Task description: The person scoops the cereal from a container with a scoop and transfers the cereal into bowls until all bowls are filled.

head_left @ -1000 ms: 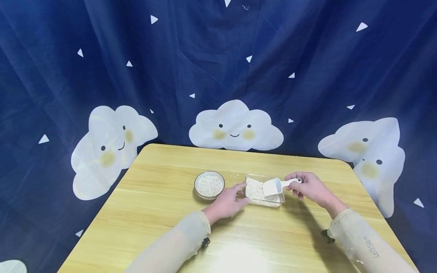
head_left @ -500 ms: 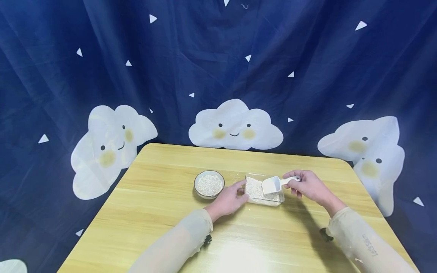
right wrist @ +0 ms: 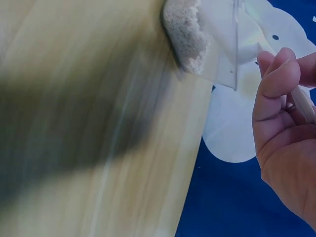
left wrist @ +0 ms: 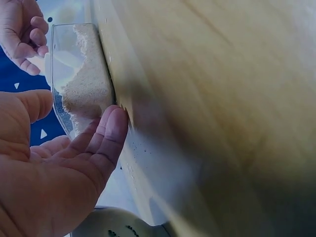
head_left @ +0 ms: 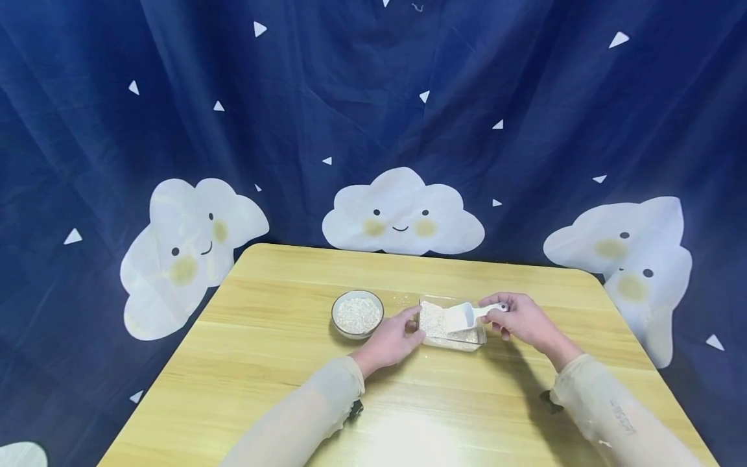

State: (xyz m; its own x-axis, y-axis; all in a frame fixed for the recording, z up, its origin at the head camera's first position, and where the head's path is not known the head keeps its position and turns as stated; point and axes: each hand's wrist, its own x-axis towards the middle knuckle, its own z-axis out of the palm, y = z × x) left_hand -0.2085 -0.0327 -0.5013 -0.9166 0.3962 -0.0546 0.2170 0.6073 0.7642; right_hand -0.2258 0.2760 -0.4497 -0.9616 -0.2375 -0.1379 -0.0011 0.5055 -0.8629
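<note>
My right hand [head_left: 516,319] grips the handle of a white scoop [head_left: 462,316], whose head is over the oat flakes [head_left: 434,319] inside a clear rectangular container [head_left: 452,347]. In the right wrist view, the right hand [right wrist: 289,113] has its fingers curled round the handle. At the container's left end, my left hand [head_left: 390,340] touches it with thumb and fingers spread along that side. The left wrist view has this left hand [left wrist: 64,153] with fairly straight fingers against the container wall. A round bowl [head_left: 356,335] of oat flakes stands just left of that hand.
The light wooden table [head_left: 280,285] carries everything. A few loose flakes [head_left: 403,299] lie between bowl and container. Behind the far table edge hangs a dark blue curtain [head_left: 362,117] printed with clouds.
My right hand and the scoop have shifted slightly left within the container, and pale flakes now show in the scoop's mouth area. The left hand stays at the container's end.
</note>
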